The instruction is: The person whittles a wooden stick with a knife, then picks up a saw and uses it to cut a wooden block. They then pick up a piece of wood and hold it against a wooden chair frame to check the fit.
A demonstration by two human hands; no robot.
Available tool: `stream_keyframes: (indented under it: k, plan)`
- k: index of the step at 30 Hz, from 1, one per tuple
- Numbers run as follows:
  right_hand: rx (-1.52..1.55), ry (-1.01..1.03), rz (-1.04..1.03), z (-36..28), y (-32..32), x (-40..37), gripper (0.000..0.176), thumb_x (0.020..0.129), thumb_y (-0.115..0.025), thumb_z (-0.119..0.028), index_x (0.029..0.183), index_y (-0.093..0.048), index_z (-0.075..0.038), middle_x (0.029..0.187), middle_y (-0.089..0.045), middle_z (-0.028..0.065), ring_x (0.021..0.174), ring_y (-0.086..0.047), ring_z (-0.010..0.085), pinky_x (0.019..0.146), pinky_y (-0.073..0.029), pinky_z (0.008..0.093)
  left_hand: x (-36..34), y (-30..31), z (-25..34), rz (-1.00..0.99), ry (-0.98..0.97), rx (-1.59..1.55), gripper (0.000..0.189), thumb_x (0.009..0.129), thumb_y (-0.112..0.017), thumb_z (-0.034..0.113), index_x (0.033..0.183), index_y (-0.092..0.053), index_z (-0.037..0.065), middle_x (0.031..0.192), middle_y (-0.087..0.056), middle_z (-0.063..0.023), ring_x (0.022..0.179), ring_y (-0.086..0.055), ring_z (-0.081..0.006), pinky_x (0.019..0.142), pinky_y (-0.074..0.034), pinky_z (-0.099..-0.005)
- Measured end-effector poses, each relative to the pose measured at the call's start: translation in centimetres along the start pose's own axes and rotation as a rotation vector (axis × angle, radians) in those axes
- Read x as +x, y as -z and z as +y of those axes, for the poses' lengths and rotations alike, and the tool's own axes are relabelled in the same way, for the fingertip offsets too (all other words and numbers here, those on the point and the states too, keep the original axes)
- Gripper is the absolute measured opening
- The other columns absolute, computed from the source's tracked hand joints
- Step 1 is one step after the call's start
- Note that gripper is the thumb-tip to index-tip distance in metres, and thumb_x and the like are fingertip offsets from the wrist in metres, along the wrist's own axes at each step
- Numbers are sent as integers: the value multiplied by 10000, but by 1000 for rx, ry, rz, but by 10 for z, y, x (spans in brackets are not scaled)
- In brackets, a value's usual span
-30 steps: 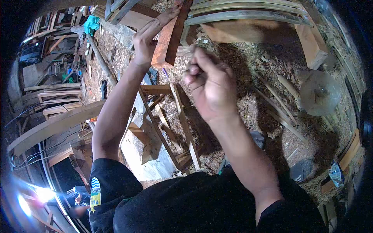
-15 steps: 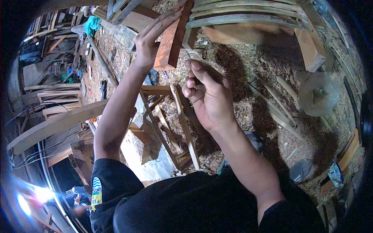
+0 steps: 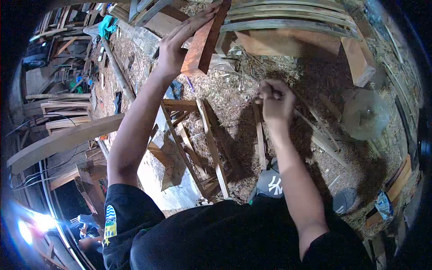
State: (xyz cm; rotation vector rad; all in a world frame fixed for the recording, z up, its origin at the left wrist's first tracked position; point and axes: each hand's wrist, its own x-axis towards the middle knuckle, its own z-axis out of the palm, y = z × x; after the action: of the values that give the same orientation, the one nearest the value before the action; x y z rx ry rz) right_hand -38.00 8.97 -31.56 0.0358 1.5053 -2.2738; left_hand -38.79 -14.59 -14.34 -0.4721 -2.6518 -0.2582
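Observation:
My left hand (image 3: 173,51) is at the top, laid along a reddish-brown wooden beam (image 3: 200,51). Its fingers stretch over the beam's side and top edge, and the thumb is hidden. The beam's near end points down towards me and is joined to slatted wooden furniture (image 3: 288,23) behind it. My right hand (image 3: 275,101) hovers apart from the beam, over the shavings-covered ground, with its fingers curled together. Blur and the fingers themselves hide whatever they hold. Below the beam stands a small wooden frame (image 3: 211,148).
A curved plank (image 3: 63,141) crosses the left side. Loose sticks (image 3: 321,141) and a round translucent disc (image 3: 365,114) lie at right. My grey shoe (image 3: 271,182) shows beneath my right arm. Another person (image 3: 90,229) is at lower left near a bright lamp (image 3: 45,222).
My right hand has drawn away from the beam's end, moving right and down; the thin thing seen at its fingertips no longer shows. My left hand stays on the beam.

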Motion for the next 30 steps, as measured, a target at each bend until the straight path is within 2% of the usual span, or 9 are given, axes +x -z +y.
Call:
stream_keyframes:
  k: [3,4,6,9,10,14,18,25,30]
  plan:
    - [-672,128,-33,19,33,12,141,913,-727,-146,961,-708,-15,903,-734,128,794,-693,231,755,-562,380,2,1,4,14,-11,-31,631,760,-824,79,1357,-621,97,1340,-649,-131,1208,-648,-295,992,-539,-392]
    - [-675,135,-38,15,34,11,141,913,-727,-146,961,-708,-15,903,-734,128,794,-693,231,755,-562,380,2,0,3,22,-9,-26,631,760,-824,79,1357,-621,97,1340,-649,-131,1208,-648,-295,992,-539,-392]
    - [-1059,308,-49,8,35,11,177,899,-736,-172,985,-708,-19,971,-725,182,847,-701,348,834,-532,433,-3,-2,1,8,114,-45,630,755,-829,90,1350,-626,115,1341,-646,-135,1207,-646,-309,977,-549,-403]
    - [-878,577,-42,-24,22,9,205,871,-754,-158,1038,-714,-47,1011,-715,197,902,-684,399,833,-529,444,-7,-2,-3,-1,169,-66,621,754,-825,91,1341,-627,116,1345,-643,-135,1207,-644,-316,971,-552,-411]
    - [-991,477,-152,-70,14,6,277,844,-774,-110,1110,-710,-68,1024,-710,171,922,-693,328,805,-540,408,-11,-2,-5,-16,167,-13,593,765,-813,88,1328,-630,108,1348,-640,-138,1202,-645,-316,966,-555,-407]
    - [-710,594,-209,-134,-28,-2,423,804,-789,-52,1209,-673,-97,1113,-631,164,955,-637,350,818,-551,429,-5,1,2,18,140,-77,580,792,-783,75,1346,-616,111,1351,-639,-129,1177,-659,-307,961,-557,-397]
    - [-646,1018,-466,-145,-55,10,514,750,-768,-40,1250,-683,-125,1179,-618,87,949,-647,261,821,-555,375,-6,2,5,-14,211,-105,614,779,-760,38,1367,-599,115,1353,-640,-115,1146,-676,-298,949,-567,-392]
    - [-662,1139,-588,-155,-59,31,438,760,-704,32,1191,-701,-43,1166,-647,119,1007,-670,282,891,-556,379,-2,1,1,-1,178,-100,605,836,-650,5,1421,-551,125,1335,-645,-118,1147,-665,-329,954,-570,-412]
    - [-638,1120,-507,-174,-56,26,469,784,-739,54,1233,-687,-71,1207,-660,122,1064,-679,298,910,-559,390,1,4,8,4,275,-184,608,878,-652,46,1460,-499,132,1349,-627,-139,1167,-650,-339,950,-570,-411]
